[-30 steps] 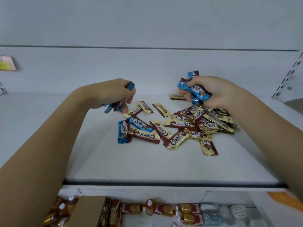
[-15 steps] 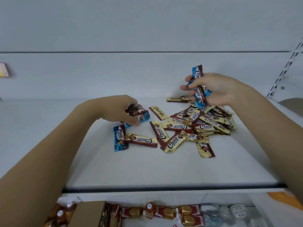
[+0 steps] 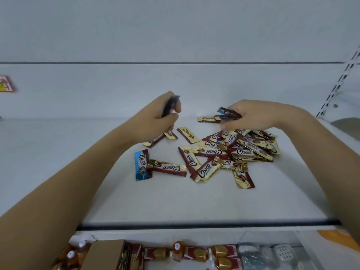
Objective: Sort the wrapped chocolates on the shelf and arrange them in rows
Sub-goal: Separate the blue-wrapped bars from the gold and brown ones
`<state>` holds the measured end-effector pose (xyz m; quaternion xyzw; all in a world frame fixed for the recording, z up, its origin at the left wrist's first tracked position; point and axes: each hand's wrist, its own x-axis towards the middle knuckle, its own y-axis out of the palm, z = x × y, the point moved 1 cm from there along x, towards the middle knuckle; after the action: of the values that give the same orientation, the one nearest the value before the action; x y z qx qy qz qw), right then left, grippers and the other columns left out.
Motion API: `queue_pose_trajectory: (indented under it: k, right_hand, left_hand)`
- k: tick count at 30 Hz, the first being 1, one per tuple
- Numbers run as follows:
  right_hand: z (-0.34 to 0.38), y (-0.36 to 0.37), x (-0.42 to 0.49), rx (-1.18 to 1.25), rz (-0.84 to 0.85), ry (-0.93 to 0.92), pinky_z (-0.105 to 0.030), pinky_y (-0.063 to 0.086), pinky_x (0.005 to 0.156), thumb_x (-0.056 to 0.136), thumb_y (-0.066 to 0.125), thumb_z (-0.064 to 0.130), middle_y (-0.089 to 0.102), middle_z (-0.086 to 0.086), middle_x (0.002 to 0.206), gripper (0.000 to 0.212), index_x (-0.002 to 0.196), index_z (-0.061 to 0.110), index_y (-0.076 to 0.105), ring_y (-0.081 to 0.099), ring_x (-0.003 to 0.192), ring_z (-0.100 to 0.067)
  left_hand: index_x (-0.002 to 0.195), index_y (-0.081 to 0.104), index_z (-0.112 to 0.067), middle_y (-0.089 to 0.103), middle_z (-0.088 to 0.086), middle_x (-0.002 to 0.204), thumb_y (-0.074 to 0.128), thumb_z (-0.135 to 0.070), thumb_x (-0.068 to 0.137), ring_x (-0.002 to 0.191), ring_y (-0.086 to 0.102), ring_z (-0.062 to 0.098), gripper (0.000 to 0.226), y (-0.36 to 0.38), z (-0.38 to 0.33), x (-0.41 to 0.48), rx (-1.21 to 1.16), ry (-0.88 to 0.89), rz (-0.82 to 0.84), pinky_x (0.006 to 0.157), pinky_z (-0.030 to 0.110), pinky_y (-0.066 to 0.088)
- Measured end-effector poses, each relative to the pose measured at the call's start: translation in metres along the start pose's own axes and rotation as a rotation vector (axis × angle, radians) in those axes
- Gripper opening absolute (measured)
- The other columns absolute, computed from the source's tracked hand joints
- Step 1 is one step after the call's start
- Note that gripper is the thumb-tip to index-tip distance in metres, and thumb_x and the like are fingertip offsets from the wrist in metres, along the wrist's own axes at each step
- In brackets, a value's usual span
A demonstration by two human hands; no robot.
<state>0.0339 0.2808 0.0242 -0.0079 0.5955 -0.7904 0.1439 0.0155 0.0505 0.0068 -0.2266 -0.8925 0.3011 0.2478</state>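
A loose heap of gold-and-brown wrapped chocolates (image 3: pixel 241 151) lies on the white shelf (image 3: pixel 175 201), right of centre. One blue-wrapped chocolate (image 3: pixel 141 167) lies at the heap's left end, touching a gold one (image 3: pixel 167 168). A lone gold chocolate (image 3: pixel 207 119) lies at the back. My left hand (image 3: pixel 157 119) is raised above the shelf and grips a few chocolates (image 3: pixel 170 106), seen edge-on and blurred. My right hand (image 3: pixel 253 115) hovers over the heap's back edge and grips a bundle of blue-wrapped chocolates (image 3: pixel 227 114).
The shelf's dark front edge (image 3: pixel 194 225) runs across below the heap. A lower shelf holds a cardboard box (image 3: pixel 105 254), small bottles (image 3: pixel 177 250) and gold-red packs (image 3: pixel 224 252). A slotted upright (image 3: pixel 339 82) stands at the right. A pink tag (image 3: pixel 5 83) hangs at far left.
My left hand lifted from the shelf with chocolates in its grip. My right hand came down toward the heap, its blue bundle now lying flat instead of upright.
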Motion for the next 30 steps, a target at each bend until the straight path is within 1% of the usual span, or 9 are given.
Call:
queue_pose_trajectory:
  k: [3, 5, 7, 9, 13, 19, 22, 27, 30]
  right_hand:
    - [-0.008, 0.004, 0.002, -0.099, 0.099, 0.081, -0.031, 0.037, 0.065, 0.085, 0.06, 0.037, 0.057, -0.004, 0.079, 0.026, 0.094, 0.012, 0.059, 0.05, 0.068, -0.018]
    - [-0.01, 0.01, 0.008, -0.102, 0.095, 0.087, -0.033, 0.04, 0.069, 0.088, 0.057, 0.035, 0.059, -0.005, 0.083, 0.021, 0.093, 0.015, 0.056, 0.052, 0.073, -0.021]
    - [-0.009, 0.016, 0.017, -0.038, 0.08, 0.034, -0.038, 0.043, 0.072, 0.089, 0.055, 0.031, 0.057, -0.003, 0.079, 0.013, 0.082, 0.021, 0.051, 0.052, 0.072, -0.022]
    - [-0.007, 0.02, 0.023, 0.011, 0.065, -0.024, -0.038, 0.04, 0.071, 0.089, 0.056, 0.029, 0.053, 0.001, 0.073, 0.016, 0.075, 0.024, 0.048, 0.049, 0.069, -0.018]
    - [-0.004, 0.018, 0.022, 0.025, 0.072, -0.022, -0.031, 0.039, 0.067, 0.087, 0.058, 0.036, 0.056, 0.002, 0.074, 0.017, 0.078, 0.023, 0.052, 0.05, 0.066, -0.015]
    - [-0.015, 0.014, 0.02, -0.11, 0.062, 0.096, -0.031, 0.037, 0.06, 0.089, 0.055, 0.037, 0.052, -0.004, 0.068, 0.029, 0.073, 0.014, 0.048, 0.047, 0.06, -0.019]
    - [-0.021, 0.012, 0.019, -0.077, 0.065, 0.15, -0.029, 0.039, 0.056, 0.09, 0.055, 0.035, 0.053, -0.005, 0.069, 0.026, 0.079, 0.011, 0.053, 0.048, 0.059, -0.019]
    - [-0.022, 0.005, 0.012, 0.022, 0.106, 0.147, -0.027, 0.043, 0.054, 0.083, 0.065, 0.029, 0.057, -0.006, 0.081, 0.025, 0.102, 0.014, 0.058, 0.049, 0.06, -0.015]
    - [-0.018, 0.004, 0.009, 0.035, 0.179, 0.153, -0.033, 0.045, 0.059, 0.082, 0.067, 0.03, 0.06, -0.01, 0.087, 0.027, 0.103, 0.016, 0.056, 0.051, 0.066, -0.019]
  left_hand:
    - [0.091, 0.049, -0.025, 0.058, 0.006, 0.101, 0.044, 0.0, 0.09, 0.067, 0.048, -0.005, 0.026, 0.017, -0.003, -0.002, 0.181, 0.217, 0.068, 0.065, 0.011, 0.041]
    - [0.111, 0.053, -0.019, 0.054, 0.002, 0.116, 0.044, -0.004, 0.086, 0.091, 0.05, -0.005, 0.031, 0.03, -0.004, -0.002, 0.298, 0.314, 0.151, 0.077, 0.011, 0.041]
    - [0.128, 0.047, -0.022, 0.045, -0.003, 0.132, 0.042, -0.009, 0.084, 0.115, 0.045, 0.006, 0.046, 0.041, -0.006, -0.001, 0.445, 0.303, 0.264, 0.094, 0.023, 0.04]
    - [0.134, 0.042, -0.026, 0.041, -0.008, 0.138, 0.045, -0.008, 0.086, 0.124, 0.04, 0.01, 0.051, 0.047, -0.007, 0.001, 0.558, 0.238, 0.372, 0.1, 0.028, 0.036]
    - [0.133, 0.043, -0.027, 0.046, -0.009, 0.133, 0.047, -0.011, 0.089, 0.12, 0.043, 0.011, 0.047, 0.04, -0.002, 0.002, 0.639, 0.165, 0.423, 0.095, 0.024, 0.034]
    - [0.122, 0.051, -0.023, 0.054, -0.005, 0.117, 0.047, -0.014, 0.089, 0.106, 0.05, 0.015, 0.034, 0.031, 0.003, -0.002, 0.639, 0.121, 0.428, 0.091, 0.038, 0.042]
    - [0.117, 0.051, -0.021, 0.053, -0.003, 0.112, 0.046, -0.015, 0.09, 0.097, 0.048, 0.012, 0.028, 0.027, 0.005, 0.0, 0.713, 0.093, 0.4, 0.081, 0.029, 0.041]
    - [0.13, 0.042, -0.024, 0.043, -0.001, 0.125, 0.039, -0.016, 0.093, 0.099, 0.052, 0.019, 0.039, 0.018, 0.013, 0.001, 0.898, -0.056, 0.308, 0.077, 0.029, 0.044]
    - [0.137, 0.036, -0.027, 0.034, -0.007, 0.138, 0.041, -0.014, 0.091, 0.107, 0.05, 0.017, 0.048, 0.023, 0.006, 0.0, 0.745, 0.083, 0.262, 0.077, 0.026, 0.04]
